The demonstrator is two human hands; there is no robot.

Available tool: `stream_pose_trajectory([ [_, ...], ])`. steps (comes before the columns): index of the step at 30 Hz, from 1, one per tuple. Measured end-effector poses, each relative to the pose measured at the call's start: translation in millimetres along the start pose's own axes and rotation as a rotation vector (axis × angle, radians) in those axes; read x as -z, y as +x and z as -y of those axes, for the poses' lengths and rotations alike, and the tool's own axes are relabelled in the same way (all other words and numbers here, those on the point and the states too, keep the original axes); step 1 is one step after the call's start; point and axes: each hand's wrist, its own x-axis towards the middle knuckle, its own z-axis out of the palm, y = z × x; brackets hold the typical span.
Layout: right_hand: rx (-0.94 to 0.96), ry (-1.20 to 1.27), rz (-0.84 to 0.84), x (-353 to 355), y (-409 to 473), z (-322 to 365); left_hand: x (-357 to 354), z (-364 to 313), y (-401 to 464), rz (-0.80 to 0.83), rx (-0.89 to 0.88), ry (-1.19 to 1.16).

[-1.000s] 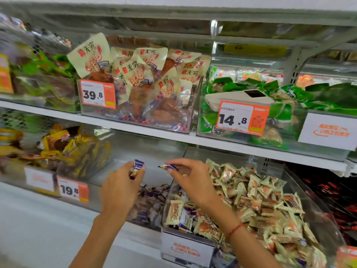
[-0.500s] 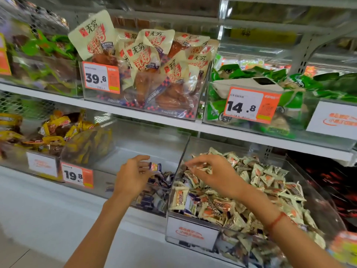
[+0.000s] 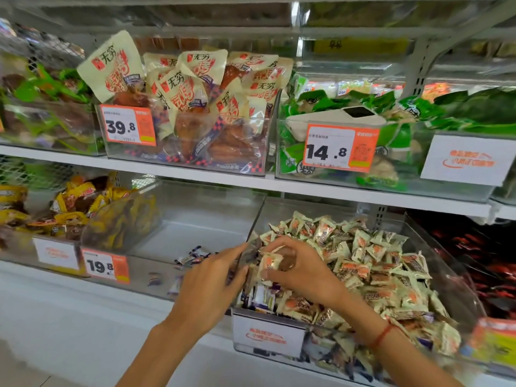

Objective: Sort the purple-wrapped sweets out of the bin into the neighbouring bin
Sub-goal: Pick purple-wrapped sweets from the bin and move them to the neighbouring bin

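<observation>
Purple-wrapped sweets (image 3: 262, 297) lying at lower centre among cream sweets in right bin (image 3: 460, 297); more (image 3: 195, 254) in neighbouring bin (image 3: 195, 208). Right hand (image 3: 304, 272) pinching cream sweet (image 3: 269, 263). Left hand (image 3: 209, 283) reaching, fingers straight, holding nothing.

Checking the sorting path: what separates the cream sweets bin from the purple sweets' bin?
Head view: only the clear bin wall stands between them.

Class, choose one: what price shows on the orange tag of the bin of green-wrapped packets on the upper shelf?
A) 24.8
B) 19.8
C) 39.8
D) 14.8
D: the orange price tag on the front of the green packets' bin reads 14.8.
</observation>
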Motion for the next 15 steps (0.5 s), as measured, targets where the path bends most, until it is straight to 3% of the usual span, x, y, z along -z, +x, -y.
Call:
stream_pose_trajectory([
  [2, -0.036, 0.086, -0.133, 21.4, -3.3, -2.7, -1.2, 0.4, -1.5, 0.003, -0.034, -0.001],
  [4, -0.057, -0.027, -0.28, 48.0, -2.6, -15.0, -3.1, 0.6, -1.5, -0.008, -0.053, 0.036],
  [9, -0.172, -0.966, -0.295, 76.1, 0.3, -43.6, -4.7, -3.1, -0.6, -0.063, -0.095, 0.121],
  [11, -0.114, -1.185, -0.29, 71.1, 4.9, -36.4, -2.8, -7.7, 3.1, -0.086, -0.16, 0.221],
  [13, -0.018, -1.177, -0.304, 62.0, 8.7, -25.1, -1.7, -11.9, 5.9, -0.103, -0.263, 0.273],
  [15, 0.078, -0.956, -0.27, 49.1, 5.5, -15.8, 3.0, -20.0, 6.1, -0.011, -0.34, 0.268],
])
